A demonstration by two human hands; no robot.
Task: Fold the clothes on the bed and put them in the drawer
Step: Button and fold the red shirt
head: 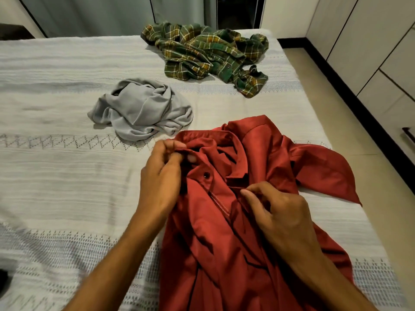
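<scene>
A red button-up shirt [253, 167] lies front-up on the bed [56, 180], collar away from me, one sleeve spread to the right. My left hand [161, 176] pinches the collar edge at the shirt's left side. My right hand [278, 212] pinches the placket fabric just below the collar, near a dark button. A crumpled grey garment [141, 111] sits beyond my left hand. A crumpled green plaid shirt [208, 55] lies at the far side of the bed.
The bed has a white woven cover. White cabinet fronts with a drawer handle [407, 135] line the right wall across a strip of tiled floor [336, 122]. A dark object [3, 281] pokes in at the left edge.
</scene>
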